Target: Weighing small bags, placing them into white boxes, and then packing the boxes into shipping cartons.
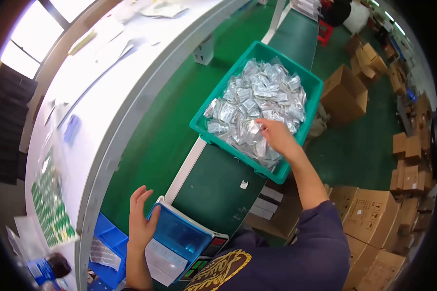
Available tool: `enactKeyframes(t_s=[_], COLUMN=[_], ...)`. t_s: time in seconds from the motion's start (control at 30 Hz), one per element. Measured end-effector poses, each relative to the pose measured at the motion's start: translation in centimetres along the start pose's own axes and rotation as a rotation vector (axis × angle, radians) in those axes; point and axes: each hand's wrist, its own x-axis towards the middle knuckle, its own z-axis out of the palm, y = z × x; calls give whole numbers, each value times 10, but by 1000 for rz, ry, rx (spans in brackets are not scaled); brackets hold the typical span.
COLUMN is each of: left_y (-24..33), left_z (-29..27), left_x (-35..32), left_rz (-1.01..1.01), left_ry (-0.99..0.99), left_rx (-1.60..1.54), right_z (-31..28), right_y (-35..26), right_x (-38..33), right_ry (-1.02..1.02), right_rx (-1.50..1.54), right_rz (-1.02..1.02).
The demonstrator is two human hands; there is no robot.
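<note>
We reached our right hand (277, 137) into the teal plastic crate (311, 85), which sat on the dark green belt (213, 184) ahead of us and to the right, heaped with small silver foil pouches (257, 97). The fingers lay down among the pouches near the crate's near edge, curled as if gathering one or two, though we could not tell from this view whether anything was actually pinched. Our left hand (141, 218) was spread flat and open, its palm resting against the left side of the blue-topped weighing scale (182, 237) just in front of our body, holding nothing. We judged the pouches to be very light, thin and crinkly, with slick foil faces that would slide over one another and slip from a loose grip; they looked soft enough to bend but not fragile. The sealed flat edge or a corner seemed the surest place to pinch one, between thumb and forefinger, rather than scooping at the smooth middle. A white worktable (131, 63) curved along our left, a blue bin (112, 240) stood below it, and brown cardboard boxes (374, 218) were stacked on the green floor to our right.
</note>
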Motion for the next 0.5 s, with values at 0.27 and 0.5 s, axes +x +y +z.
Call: enactKeyframes(t_s=[0.27, 0.5], left_y=[-42, -75], left_z=[19, 16], left_x=[29, 8], left_rz=[-151, -332], left_ry=[-96, -56], left_rx=[21, -96], right_z=[-46, -47], right_y=[51, 32], right_x=[23, 48], right_ry=[-38, 279], right_rx=[67, 369], right_rz=[43, 217])
